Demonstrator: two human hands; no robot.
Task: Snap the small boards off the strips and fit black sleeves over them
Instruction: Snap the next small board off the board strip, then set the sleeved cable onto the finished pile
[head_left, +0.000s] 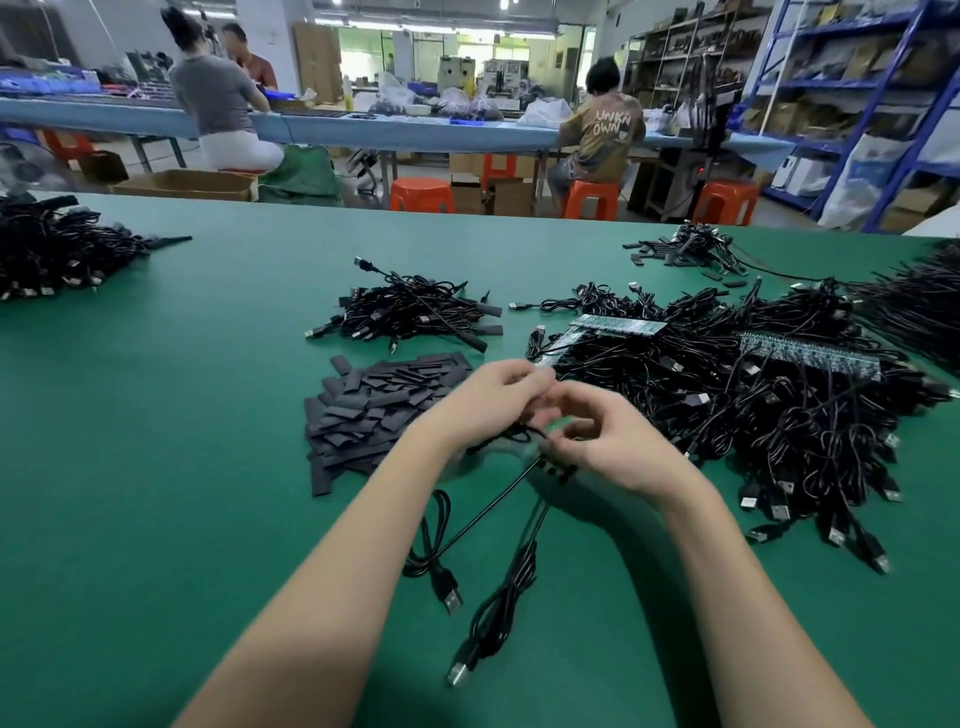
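While both hands pinch one small blurred piece, left (488, 400), right (608, 441), sleeves (374, 410) just left

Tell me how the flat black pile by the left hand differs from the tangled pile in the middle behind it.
The sleeve pile is flat, matte strips lying stacked and loose. The cable pile is thin, glossy cords tangled in a heap, with plugs at their ends. The sleeve pile lies nearer the hands, the cable pile farther back. Both are black and rest on the green table.

Fingertips of left hand (485, 402) & right hand (605, 441) motion-blurred; whatever they pinch can't be made out.
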